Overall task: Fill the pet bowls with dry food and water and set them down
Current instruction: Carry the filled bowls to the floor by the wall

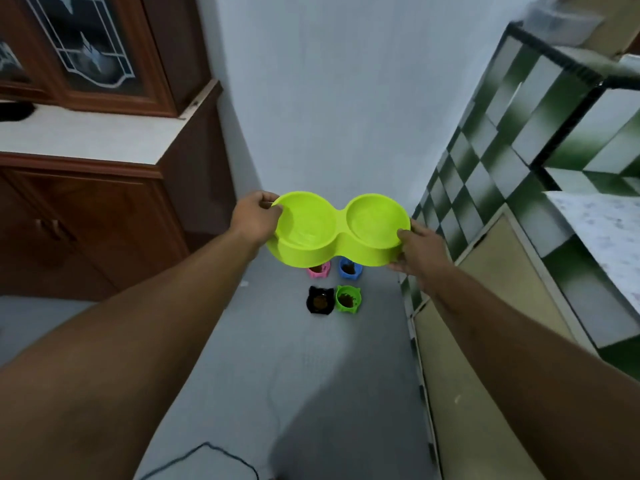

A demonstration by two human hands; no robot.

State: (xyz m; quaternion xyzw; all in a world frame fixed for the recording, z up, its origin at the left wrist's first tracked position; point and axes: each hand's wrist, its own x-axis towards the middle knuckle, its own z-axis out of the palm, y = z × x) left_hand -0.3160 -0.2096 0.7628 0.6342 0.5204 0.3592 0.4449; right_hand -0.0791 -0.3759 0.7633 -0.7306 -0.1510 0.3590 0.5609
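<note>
A lime-green double pet bowl (pixel 337 228) is held level in the air above the floor. My left hand (pixel 254 216) grips its left rim, thumb over the edge. My right hand (pixel 417 247) grips its right end. Both wells seem to hold clear water, though blur makes it hard to tell. Below on the grey floor stand small cat-shaped bowls with brown dry food: a black bowl (pixel 320 299), a green bowl (pixel 348 298), a blue bowl (pixel 350 267), and a pink bowl (pixel 319 270) partly hidden by the double bowl.
A brown wooden cabinet (pixel 104 220) with a white top stands on the left. A green-and-white tiled counter (pixel 502 168) with beige doors runs along the right. A white wall closes the far end. A black cable (pixel 207 455) lies on the near floor.
</note>
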